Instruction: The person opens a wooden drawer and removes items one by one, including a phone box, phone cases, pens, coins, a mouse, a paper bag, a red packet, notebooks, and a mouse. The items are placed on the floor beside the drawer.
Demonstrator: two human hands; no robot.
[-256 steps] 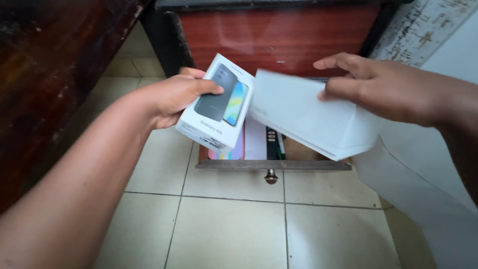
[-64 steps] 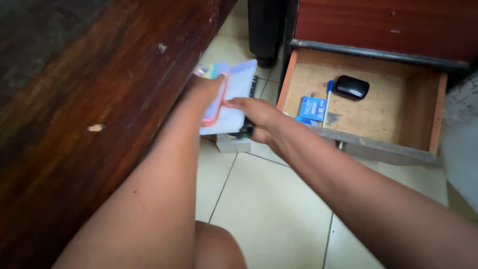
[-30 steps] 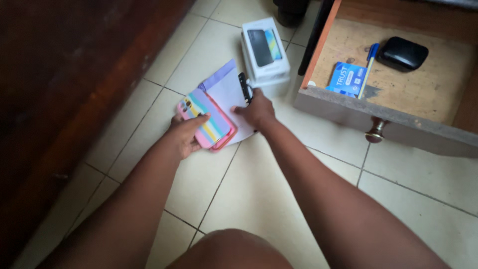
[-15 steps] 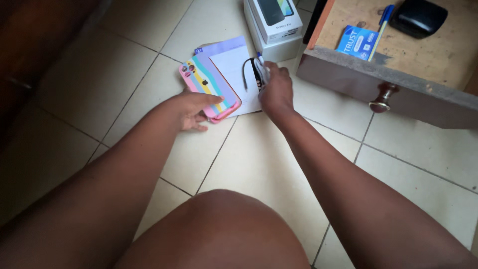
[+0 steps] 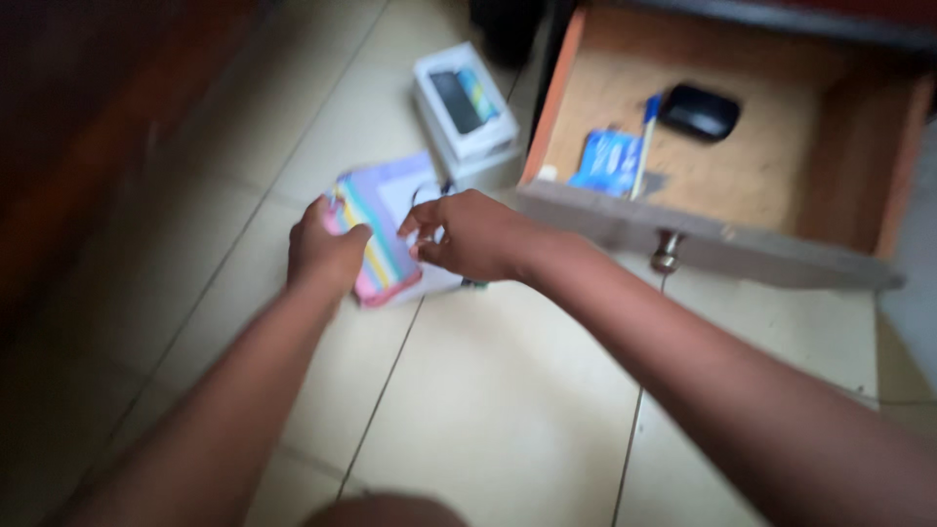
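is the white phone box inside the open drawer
No, the white phone box sits on the tiled floor just left of the open drawer.

Pale tiled floor [image 5: 488,410]. On it, white phone box [image 5: 465,107], paper sheets [image 5: 410,190] under striped phone case [image 5: 376,244]. Beside, open wooden drawer [image 5: 742,185].

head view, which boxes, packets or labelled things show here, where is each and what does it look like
Phone box: on the floor tiles left of the open drawer, white, rectangular, a dark phone pictured on its lid.
Blue packet: flat in the drawer near its front, small, rectangular, with pale print.
Phone case: under the left hand, pastel stripes with a pink rim; the right hand is beside it.
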